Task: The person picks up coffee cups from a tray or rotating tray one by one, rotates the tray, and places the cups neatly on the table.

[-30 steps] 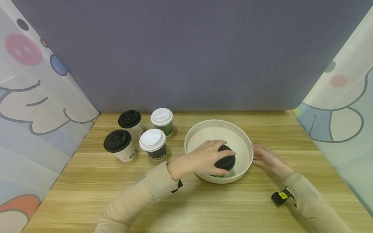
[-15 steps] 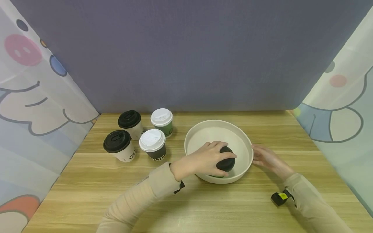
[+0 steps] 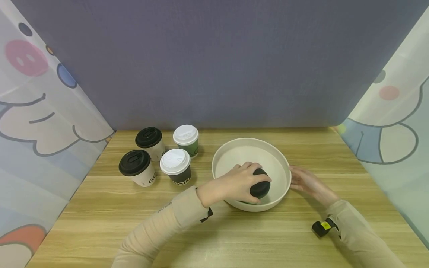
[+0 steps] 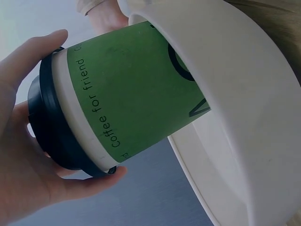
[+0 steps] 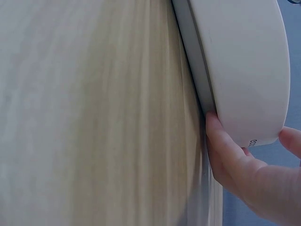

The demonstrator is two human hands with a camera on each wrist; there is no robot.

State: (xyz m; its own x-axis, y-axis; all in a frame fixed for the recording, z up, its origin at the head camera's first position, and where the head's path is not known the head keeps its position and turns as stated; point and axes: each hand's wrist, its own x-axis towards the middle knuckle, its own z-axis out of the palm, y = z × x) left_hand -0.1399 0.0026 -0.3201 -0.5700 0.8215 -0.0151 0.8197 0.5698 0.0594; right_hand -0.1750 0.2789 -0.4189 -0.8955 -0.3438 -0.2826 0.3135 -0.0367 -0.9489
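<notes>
My left hand (image 3: 236, 183) reaches over the cream bowl (image 3: 248, 152) and grips a paper coffee cup by its black lid (image 3: 260, 189). In the left wrist view the green coffee cup (image 4: 127, 89) carries the words "Coffee for friend". Thumb and fingers spread around the edge of its lid, and the cup's lower end is inside the bowl, hidden by the wall. My right hand (image 3: 306, 181) holds the bowl's right side. The right wrist view shows its thumb at the rim and curled fingers (image 5: 225, 148) at the base.
Several lidded paper cups stand left of the bowl: two with black lids, a white-lidded green cup (image 3: 189, 146) and a white-lidded dark cup (image 3: 181, 176). A grey panel (image 3: 221, 74) rises behind the wooden table (image 3: 234, 242). Cartoon-printed curtains (image 3: 399, 123) flank both sides.
My left hand and the lid it grips have shifted very slightly, the forearm edging right. The right hand, the bowl and the standing cups have stayed in place.
</notes>
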